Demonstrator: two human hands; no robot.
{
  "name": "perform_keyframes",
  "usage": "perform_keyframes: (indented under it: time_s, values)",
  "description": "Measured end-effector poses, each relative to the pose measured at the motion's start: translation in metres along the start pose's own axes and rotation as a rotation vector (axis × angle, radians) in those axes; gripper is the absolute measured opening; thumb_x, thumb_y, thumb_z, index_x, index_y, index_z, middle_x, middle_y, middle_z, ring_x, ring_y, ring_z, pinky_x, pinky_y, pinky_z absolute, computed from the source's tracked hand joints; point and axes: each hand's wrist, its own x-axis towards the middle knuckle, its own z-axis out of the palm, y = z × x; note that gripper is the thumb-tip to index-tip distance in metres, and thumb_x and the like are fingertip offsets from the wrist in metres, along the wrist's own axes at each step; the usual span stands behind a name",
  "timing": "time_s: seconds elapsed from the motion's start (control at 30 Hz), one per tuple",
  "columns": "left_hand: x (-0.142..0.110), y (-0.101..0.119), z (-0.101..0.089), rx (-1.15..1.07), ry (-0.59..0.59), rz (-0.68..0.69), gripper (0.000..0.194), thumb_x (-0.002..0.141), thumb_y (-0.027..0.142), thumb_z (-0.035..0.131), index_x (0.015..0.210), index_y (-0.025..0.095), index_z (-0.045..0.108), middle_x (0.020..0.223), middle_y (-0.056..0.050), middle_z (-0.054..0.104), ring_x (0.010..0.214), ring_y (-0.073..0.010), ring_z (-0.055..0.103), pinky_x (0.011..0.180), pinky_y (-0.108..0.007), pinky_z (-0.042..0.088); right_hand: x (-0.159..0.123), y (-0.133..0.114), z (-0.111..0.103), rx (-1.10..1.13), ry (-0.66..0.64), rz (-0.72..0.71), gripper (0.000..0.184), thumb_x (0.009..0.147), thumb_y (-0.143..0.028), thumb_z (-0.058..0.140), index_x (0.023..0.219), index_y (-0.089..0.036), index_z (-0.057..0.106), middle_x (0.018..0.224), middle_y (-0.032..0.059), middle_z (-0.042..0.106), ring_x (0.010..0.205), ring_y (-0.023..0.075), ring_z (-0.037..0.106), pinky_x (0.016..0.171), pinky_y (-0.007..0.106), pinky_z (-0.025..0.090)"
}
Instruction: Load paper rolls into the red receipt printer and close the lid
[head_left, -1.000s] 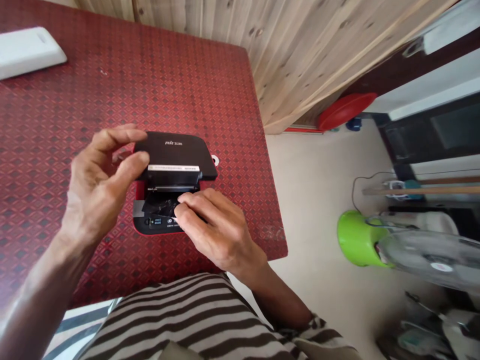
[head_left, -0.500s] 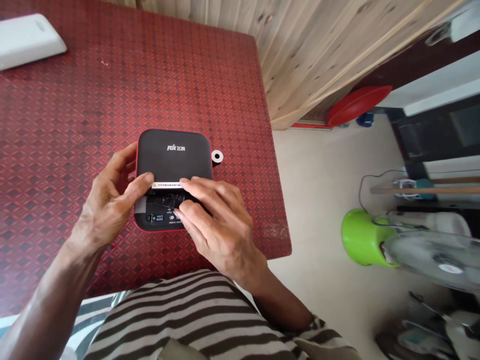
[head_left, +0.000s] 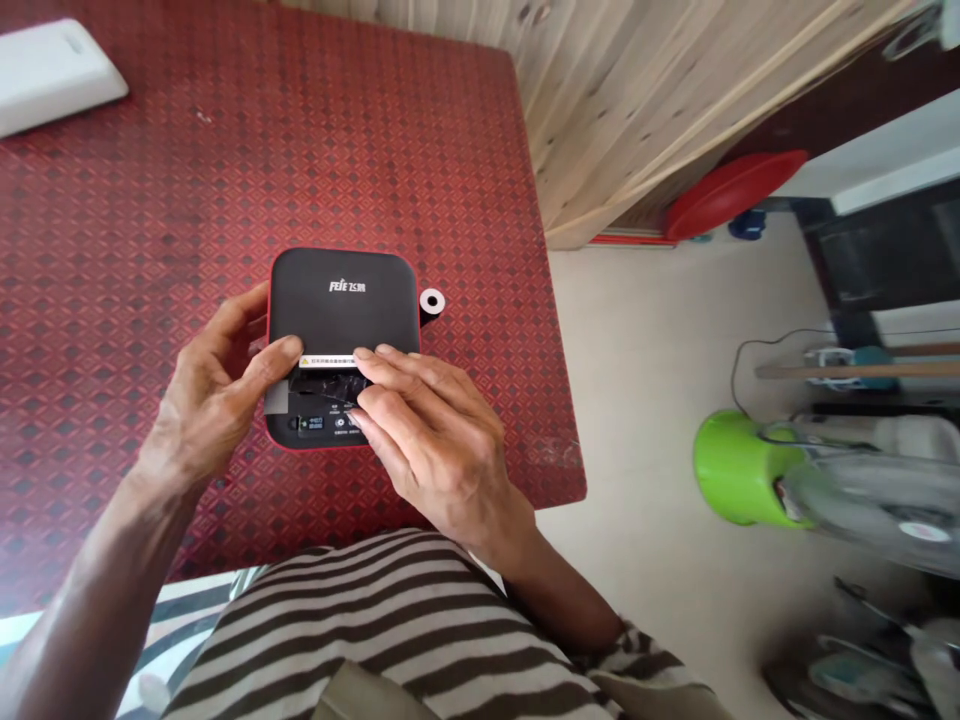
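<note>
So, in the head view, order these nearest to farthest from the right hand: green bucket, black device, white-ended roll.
1. Black device: touching the right hand.
2. White-ended roll: beside the device's right edge.
3. Green bucket: well off to the right.

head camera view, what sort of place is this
Probably a room in someone's home, though a small workplace is possible: there's a red patterned table, a green bucket and what looks like a fan.

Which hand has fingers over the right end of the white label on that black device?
The right hand. Its fingers reach over that end of the white label; the left hand holds the left side of the black device.
</note>
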Motion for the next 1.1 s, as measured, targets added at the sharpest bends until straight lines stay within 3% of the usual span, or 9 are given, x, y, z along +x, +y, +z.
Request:
perform_keyframes:
  time_s: [0.1, 0.23, 0.7, 1.1]
  values:
    - [-0.010, 0.001, -0.003, -0.190, -0.033, -0.085, 0.058, 0.087, 0.042, 0.075, 0.140, 0.022, 0.067, 0.148, -0.011, 0.066, 0.138, -0.0344, 0.060, 0.119, -0.051, 0.048, -0.006, 0.003, -0.004, 0.087, 0.118, 0.027, 0.015, 0.096, -0.010, 0.068, 0.109, -0.016, 0.068, 0.124, 0.0142, 0.078, 0.123, 0.0238, 0.072, 0.106, 0.043, 0.060]
    - [-0.026, 0.001, -0.003, -0.232, -0.012, -0.105, 0.065, 0.078, 0.030, 0.079, 0.141, 0.027, 0.066, 0.149, -0.006, 0.066, 0.135, -0.0337, 0.063, 0.111, -0.048, 0.055, -0.014, 0.014, -0.009, 0.073, 0.298, 0.161, 0.017, 0.096, -0.009, 0.068, 0.105, -0.023, 0.069, 0.105, 0.0079, 0.081, 0.099, 0.0212, 0.077, 0.088, 0.043, 0.064]
    - [-0.030, 0.006, 0.007, -0.195, 0.036, -0.088, 0.058, 0.077, 0.020, 0.069, 0.133, 0.035, 0.072, 0.145, 0.002, 0.069, 0.143, -0.0352, 0.057, 0.123, -0.054, 0.048, -0.016, 0.038, -0.004, 0.026, 0.302, 0.198, 0.018, 0.095, -0.008, 0.067, 0.105, -0.023, 0.070, 0.101, 0.0061, 0.080, 0.093, 0.0200, 0.076, 0.084, 0.040, 0.062]
    - [-0.032, 0.003, 0.008, -0.139, 0.052, -0.108, 0.059, 0.080, 0.024, 0.071, 0.138, 0.037, 0.068, 0.142, 0.001, 0.070, 0.136, -0.0338, 0.062, 0.111, -0.051, 0.058, -0.010, 0.034, -0.001, 0.058, 0.332, 0.171, 0.021, 0.095, -0.008, 0.066, 0.107, -0.024, 0.070, 0.101, 0.0045, 0.081, 0.091, 0.0201, 0.076, 0.083, 0.039, 0.062]
